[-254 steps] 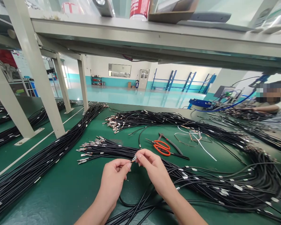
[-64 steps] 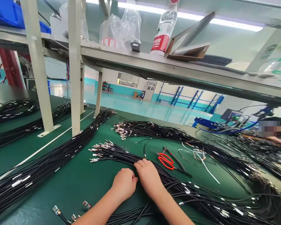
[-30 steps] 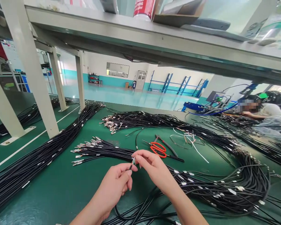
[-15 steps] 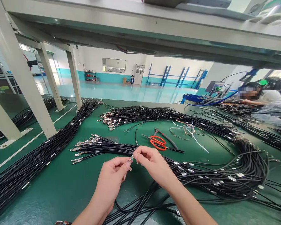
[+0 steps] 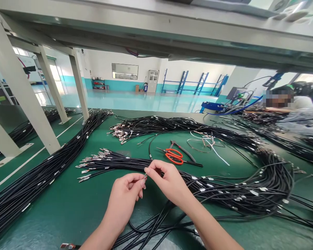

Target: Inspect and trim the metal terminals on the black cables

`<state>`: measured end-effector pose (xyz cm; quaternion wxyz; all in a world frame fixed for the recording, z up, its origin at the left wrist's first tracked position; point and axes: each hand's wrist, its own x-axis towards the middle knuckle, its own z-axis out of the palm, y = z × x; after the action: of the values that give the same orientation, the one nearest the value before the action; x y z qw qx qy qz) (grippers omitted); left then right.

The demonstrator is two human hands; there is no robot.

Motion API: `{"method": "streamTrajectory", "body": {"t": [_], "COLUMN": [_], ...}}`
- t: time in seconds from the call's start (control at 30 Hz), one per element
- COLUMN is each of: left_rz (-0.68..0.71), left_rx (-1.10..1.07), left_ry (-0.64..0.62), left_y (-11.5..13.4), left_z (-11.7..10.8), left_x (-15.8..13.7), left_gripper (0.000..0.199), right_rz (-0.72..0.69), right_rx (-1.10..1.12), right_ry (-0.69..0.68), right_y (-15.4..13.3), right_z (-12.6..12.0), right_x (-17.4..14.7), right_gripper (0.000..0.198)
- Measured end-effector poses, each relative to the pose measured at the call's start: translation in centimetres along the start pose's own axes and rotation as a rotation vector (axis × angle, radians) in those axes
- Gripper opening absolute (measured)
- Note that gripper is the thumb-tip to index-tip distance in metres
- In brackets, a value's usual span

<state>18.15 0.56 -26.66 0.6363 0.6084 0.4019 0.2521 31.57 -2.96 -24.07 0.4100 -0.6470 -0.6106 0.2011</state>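
My left hand (image 5: 126,198) and my right hand (image 5: 167,178) meet low over the green table. Both pinch a small metallic cable end (image 5: 145,176) between thumb and index fingertips; the fingers cover most of it. Black cables (image 5: 156,225) run below my wrists, and their link to the pinched piece is hidden. Just behind my hands lies a bundle of black cables (image 5: 130,164) with metal terminals at its left end. Orange-handled scissors (image 5: 174,156) and a pair of pliers (image 5: 185,152) rest beyond my right hand.
Long black cable bundles lie at left (image 5: 59,163), at the back (image 5: 177,124) and curving at right (image 5: 273,180). Thin white ties (image 5: 214,147) lie near the pliers. Shelf posts (image 5: 45,118) stand left under a low overhead beam (image 5: 156,24). A person (image 5: 299,102) sits at far right.
My right fingertips have shifted slightly at the small metal piece, and its green part no longer shows. The whole view has moved a little; the tools and bundles lie as before.
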Motion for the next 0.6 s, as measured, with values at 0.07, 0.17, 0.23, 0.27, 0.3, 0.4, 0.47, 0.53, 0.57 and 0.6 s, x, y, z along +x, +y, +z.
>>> {"method": "streamTrajectory", "body": {"t": [0.07,0.17,0.23,0.27,0.3,0.4,0.47,0.53,0.57,0.6], "left_rz": [-0.017,-0.017,-0.015,-0.017,-0.02,-0.026,-0.03,-0.03,-0.031,-0.03], "left_rx": [-0.034,-0.087,-0.11,-0.117,-0.123,-0.13,-0.134,-0.143,-0.146,-0.148], "left_ry": [-0.026,-0.065,-0.071,-0.075,-0.077,-0.085,-0.081,-0.071,-0.065,-0.059], "left_y": [0.13,0.24,0.17,0.1,0.02,-0.24,-0.32,-0.28,-0.23,-0.16], "left_z": [-0.12,-0.18,-0.13,-0.1,-0.07,-0.02,-0.02,-0.03,-0.03,-0.03], "left_x": [-0.03,-0.07,-0.07,-0.06,-0.04,0.03,0.07,0.09,0.1,0.1], "left_gripper": [0.046,0.044,0.043,0.043,0.043,0.044,0.044,0.044,0.043,0.043], "right_rz": [0.016,0.018,0.003,-0.003,-0.007,-0.007,-0.006,-0.002,0.001,0.005], "right_rx": [0.011,0.019,0.014,0.011,0.009,0.009,0.011,0.016,0.021,0.026], "right_ry": [-0.009,-0.018,-0.025,-0.029,-0.033,-0.045,-0.05,-0.055,-0.057,-0.056], "right_y": [-0.09,-0.06,0.06,0.13,0.2,0.34,0.36,0.31,0.27,0.23], "right_z": [-0.04,-0.11,-0.11,-0.1,-0.08,0.0,0.04,0.06,0.07,0.08], "right_x": [-0.03,-0.1,-0.14,-0.14,-0.14,-0.07,0.0,0.04,0.05,0.05], "right_gripper": [0.028,0.029,0.03,0.03,0.029,0.028,0.028,0.028,0.028,0.028]}}
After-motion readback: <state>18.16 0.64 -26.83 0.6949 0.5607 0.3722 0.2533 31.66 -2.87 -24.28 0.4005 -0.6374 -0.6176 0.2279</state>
